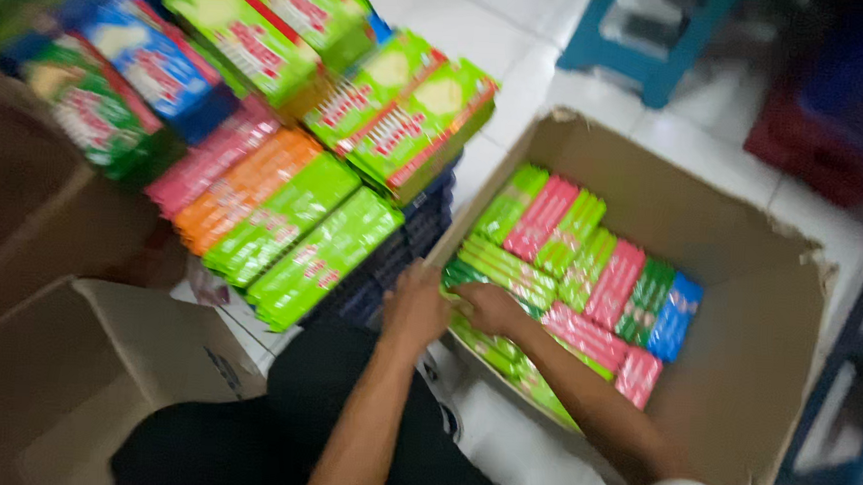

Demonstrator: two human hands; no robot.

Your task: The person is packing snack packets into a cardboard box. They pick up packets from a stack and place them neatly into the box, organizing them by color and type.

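Looking left first: a plain cardboard box [80,372] is sitting at the near left, flaps partly up, contents hidden.
Stacks behind it: piles of wrapped snack packs [286,205] in green, orange, pink and blue are leaning on a dark crate [407,241], larger green boxes on top.
Left hand: the left hand [415,306] is resting at the near rim of the big carton, just beside the packs inside; the blur is too heavy, so I can't tell if its fingers are clenched or released.
Right hand: the right hand [487,306] is reaching into the carton and lying on the green packs [509,271] in the near corner; fingers look curled over them, but whether they're actually grasping, can't tell.
Carton: the big open carton [742,318] is sitting on the white tile floor [529,454], packs lined up in rows inside, green, pink and one blue.
Handling guess: these packs are looking light and slim, with slick crinkly wrappers and probably brittle stuff inside, so I'd be pinching one by its long edges, not squeezing the flat faces.
Far right: a blue stool [648,47] is standing past the carton.
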